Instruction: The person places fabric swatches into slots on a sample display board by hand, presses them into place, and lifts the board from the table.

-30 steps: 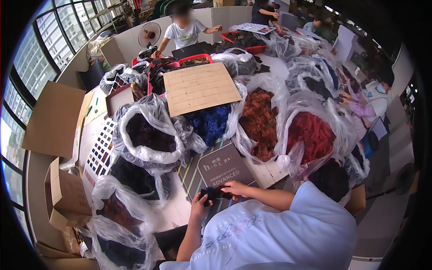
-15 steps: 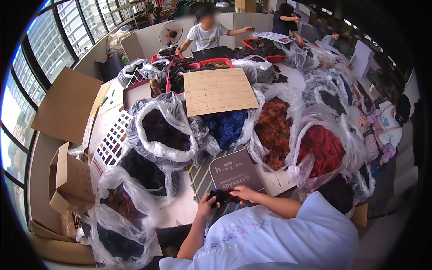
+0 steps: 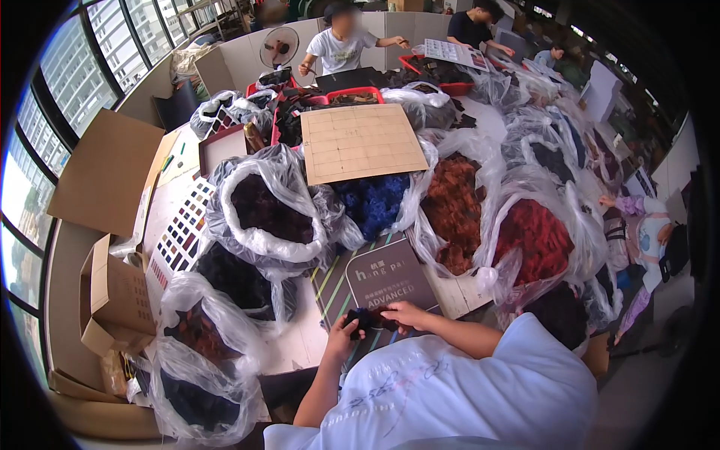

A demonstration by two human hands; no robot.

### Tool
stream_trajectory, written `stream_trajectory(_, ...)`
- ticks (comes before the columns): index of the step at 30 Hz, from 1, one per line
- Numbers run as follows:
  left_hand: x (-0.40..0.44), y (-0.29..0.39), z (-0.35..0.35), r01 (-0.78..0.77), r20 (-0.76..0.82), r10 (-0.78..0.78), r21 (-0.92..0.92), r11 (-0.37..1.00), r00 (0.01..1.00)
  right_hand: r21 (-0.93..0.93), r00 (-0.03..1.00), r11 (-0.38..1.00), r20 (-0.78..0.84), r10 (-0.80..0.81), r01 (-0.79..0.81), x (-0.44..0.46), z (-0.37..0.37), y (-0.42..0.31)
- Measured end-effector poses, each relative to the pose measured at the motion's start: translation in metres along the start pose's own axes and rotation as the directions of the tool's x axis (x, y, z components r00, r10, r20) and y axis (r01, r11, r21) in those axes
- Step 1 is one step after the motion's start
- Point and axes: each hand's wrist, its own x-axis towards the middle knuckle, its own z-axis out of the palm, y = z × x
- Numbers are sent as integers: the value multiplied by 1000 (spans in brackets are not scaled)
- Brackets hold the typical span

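My left hand (image 3: 343, 335) is closed around a dark, fluffy tuft (image 3: 363, 319), nearly black with a bluish tinge. Close by on its right, my right hand (image 3: 405, 317) pinches a dark reddish-brown tuft (image 3: 381, 322). The two tufts meet or nearly meet between my hands; whether they are joined I cannot tell. Beneath them lies a dark grey printed box or board (image 3: 386, 274) with coloured diagonal stripes. Beyond it are clear plastic bags holding blue tufts (image 3: 373, 206), rust-orange tufts (image 3: 452, 202) and red tufts (image 3: 534, 236).
A gridded cardboard sheet (image 3: 364, 142) rests over the blue bag. To the left are a colour swatch card (image 3: 184, 225), more bags, and an open carton (image 3: 116, 296). Across the table a person in a white shirt (image 3: 341, 51) works by red trays (image 3: 356, 96); other people are farther right.
My hands have moved slightly closer together, and the right one has shifted a little up. The view has shifted slightly. At the right edge, a person in purple sleeves has moved.
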Motion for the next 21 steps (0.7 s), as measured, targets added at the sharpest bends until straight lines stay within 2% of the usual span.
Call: stream_trajectory(21,-4,5,5,-11,1,11,10,1000,1000,-24,1000,1000,2,8,-8,-5,2,-5)
